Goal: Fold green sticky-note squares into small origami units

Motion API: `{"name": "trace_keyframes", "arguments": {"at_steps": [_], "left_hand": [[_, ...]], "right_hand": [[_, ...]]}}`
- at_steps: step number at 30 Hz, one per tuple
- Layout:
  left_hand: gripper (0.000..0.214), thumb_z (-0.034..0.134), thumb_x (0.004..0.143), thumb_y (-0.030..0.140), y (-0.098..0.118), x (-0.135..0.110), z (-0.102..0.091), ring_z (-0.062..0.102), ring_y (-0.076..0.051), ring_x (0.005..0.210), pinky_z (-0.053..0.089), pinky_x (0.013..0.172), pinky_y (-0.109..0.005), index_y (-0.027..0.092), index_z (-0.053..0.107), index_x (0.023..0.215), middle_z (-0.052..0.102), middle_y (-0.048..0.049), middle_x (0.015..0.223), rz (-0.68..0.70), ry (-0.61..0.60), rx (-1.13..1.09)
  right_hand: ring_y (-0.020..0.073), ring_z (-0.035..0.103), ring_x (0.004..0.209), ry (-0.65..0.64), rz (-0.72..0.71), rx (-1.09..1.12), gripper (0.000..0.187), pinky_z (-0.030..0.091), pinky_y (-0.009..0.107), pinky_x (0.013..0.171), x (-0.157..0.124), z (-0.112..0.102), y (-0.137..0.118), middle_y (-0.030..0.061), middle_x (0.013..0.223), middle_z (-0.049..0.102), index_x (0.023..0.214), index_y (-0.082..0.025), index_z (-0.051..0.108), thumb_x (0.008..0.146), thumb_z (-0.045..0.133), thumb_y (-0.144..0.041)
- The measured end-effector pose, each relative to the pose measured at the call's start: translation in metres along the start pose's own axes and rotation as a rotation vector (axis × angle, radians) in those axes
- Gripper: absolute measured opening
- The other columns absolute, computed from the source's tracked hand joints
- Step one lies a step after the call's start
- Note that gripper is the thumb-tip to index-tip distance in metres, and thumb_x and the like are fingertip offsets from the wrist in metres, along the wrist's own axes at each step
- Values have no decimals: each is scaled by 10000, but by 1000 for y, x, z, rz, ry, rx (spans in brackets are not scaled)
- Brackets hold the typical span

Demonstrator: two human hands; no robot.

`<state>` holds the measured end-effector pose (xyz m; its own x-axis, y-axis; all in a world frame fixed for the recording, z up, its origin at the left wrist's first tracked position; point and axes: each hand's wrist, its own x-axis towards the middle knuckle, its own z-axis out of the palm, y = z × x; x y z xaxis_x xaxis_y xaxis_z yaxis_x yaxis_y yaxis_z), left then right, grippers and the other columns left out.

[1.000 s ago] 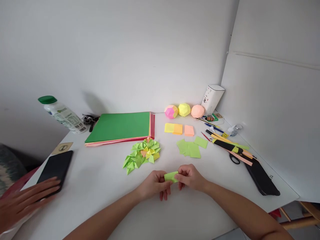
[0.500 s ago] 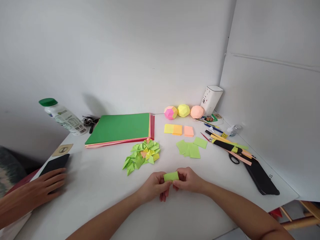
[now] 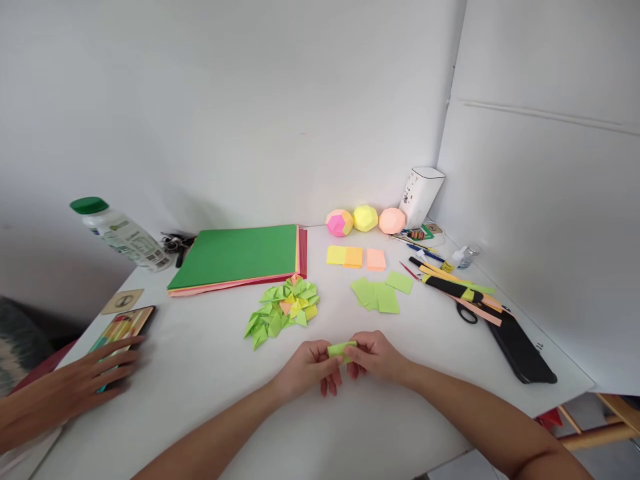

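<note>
Between my two hands, low in the middle of the view, is a small folded piece of light green paper [image 3: 341,348], now a narrow strip. My left hand [image 3: 311,368] pinches its left end between thumb and fingers. The right end is gripped by my right hand [image 3: 379,358], whose thumb lies across the front of the paper. Beyond my left hand lies a pile of folded paper pieces [image 3: 274,323], mostly green with some yellow and orange. Several flat green paper squares [image 3: 387,298] overlap on the table past my right hand.
Another person's hand [image 3: 83,383] rests on a phone [image 3: 143,321] at left. Behind are a green-topped paper stack [image 3: 245,250], a bottle [image 3: 127,237], sticky notes [image 3: 376,259] and three paper balls [image 3: 365,218]. Scissors [image 3: 467,313], pens and a black phone [image 3: 525,353] lie right.
The green paper in my hands looks narrower, and my right thumb has moved onto its front. At left, the other person's phone screen has lit up.
</note>
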<state>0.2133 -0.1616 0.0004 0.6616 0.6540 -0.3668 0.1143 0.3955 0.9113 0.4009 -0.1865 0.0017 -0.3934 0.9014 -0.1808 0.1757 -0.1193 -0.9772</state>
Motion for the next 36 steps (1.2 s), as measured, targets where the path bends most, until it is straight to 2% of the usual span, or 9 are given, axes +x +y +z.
{"name": "trace_keyframes", "arguments": {"at_steps": [7, 15, 23, 31, 36], "left_hand": [[343, 547, 788, 472, 3, 0, 2, 586, -136, 474, 453, 396, -225, 132, 542, 740, 602, -14, 557, 126, 90, -61], [345, 499, 817, 464, 2, -2, 0, 613, -170, 539, 457, 430, -251, 132, 547, 735, 584, -20, 597, 128, 46, -116], [341, 506, 812, 469, 1, -3, 0, 620, -177, 540, 456, 426, -261, 135, 560, 771, 590, -17, 592, 133, 63, -129], [341, 618, 731, 463, 1, -3, 4, 592, -147, 480, 463, 426, -253, 132, 559, 787, 629, -17, 564, 135, 93, -77], [339, 612, 739, 463, 1, -2, 4, 597, -143, 473, 464, 431, -244, 130, 556, 769, 639, -23, 553, 108, 108, -68]], "right_hand": [[96, 513, 471, 25, -12, -5, 345, 357, 201, 450, 0, -2, 0, 13, 562, 601, 690, -152, 534, 841, 505, -460], [96, 498, 460, 17, -11, 4, 336, 341, 198, 442, 0, -4, 1, 16, 556, 608, 702, -152, 548, 842, 506, -454], [101, 505, 469, 29, 8, -6, 324, 354, 202, 450, 1, -5, 2, 10, 551, 610, 699, -158, 553, 836, 513, -449], [97, 510, 453, 40, 30, -32, 293, 347, 195, 439, 0, -6, -6, 8, 548, 621, 689, -153, 582, 811, 558, -418], [89, 488, 435, 45, 37, -34, 284, 332, 193, 430, 0, -6, -3, 12, 548, 626, 677, -152, 570, 822, 543, -395]]}}
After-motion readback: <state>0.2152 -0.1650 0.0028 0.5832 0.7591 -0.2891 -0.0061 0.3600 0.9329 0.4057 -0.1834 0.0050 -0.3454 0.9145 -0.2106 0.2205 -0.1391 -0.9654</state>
